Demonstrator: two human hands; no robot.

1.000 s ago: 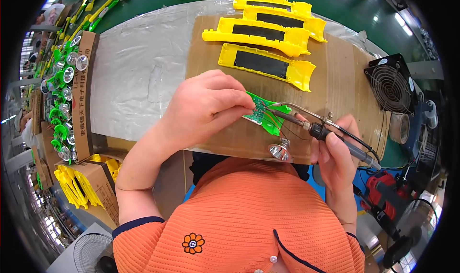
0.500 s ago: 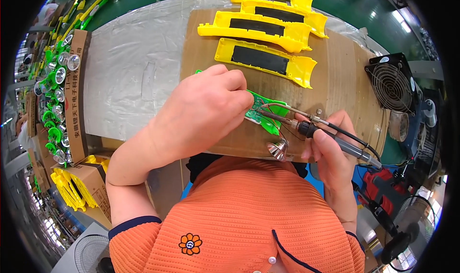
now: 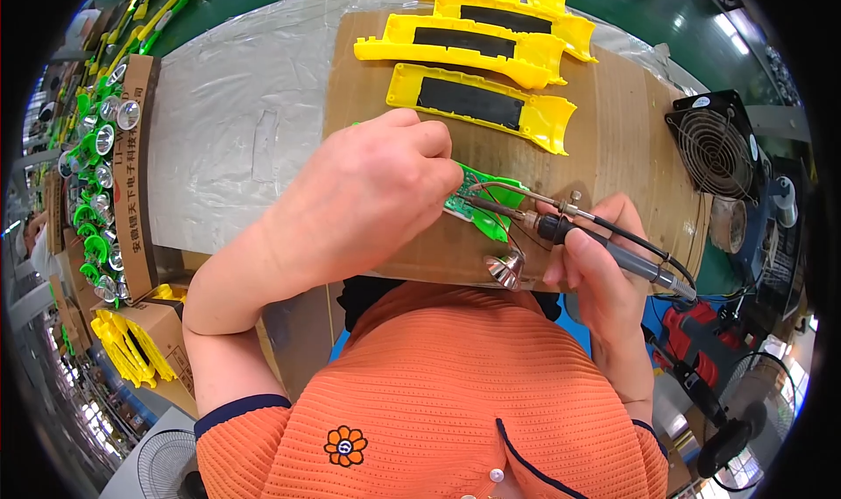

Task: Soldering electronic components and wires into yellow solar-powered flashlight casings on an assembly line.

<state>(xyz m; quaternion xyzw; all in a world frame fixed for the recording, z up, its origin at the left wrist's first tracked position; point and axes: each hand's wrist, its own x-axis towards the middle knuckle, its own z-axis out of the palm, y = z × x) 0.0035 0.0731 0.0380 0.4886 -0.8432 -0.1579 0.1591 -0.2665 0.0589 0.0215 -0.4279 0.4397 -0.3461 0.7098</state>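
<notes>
My right hand point(image 3: 604, 254) is closed round a soldering iron point(image 3: 613, 258) with a grey handle, a black collar and a thin metal feed tube along it. The iron's tip meets a green circuit board point(image 3: 458, 203) lying in a bright green plastic housing point(image 3: 495, 225). Over the other end of the housing, my left hand point(image 3: 377, 192) is closed with its fingertips pinched at the board; what they pinch is hidden. Thin wires run from the board to a small silver reflector cup point(image 3: 504, 270) near the table's front edge.
Several yellow shell halves point(image 3: 477, 105) with black inner pads lie across the cardboard mat point(image 3: 604, 140). At left stands a carton point(image 3: 137, 175) beside green parts with reflectors point(image 3: 103, 140); yellow shells point(image 3: 131, 346) fill a lower box. A black fan point(image 3: 714, 144) is at right.
The whole view has shifted slightly. My hands stay almost in place, with the soldering iron's tip still at the board.
</notes>
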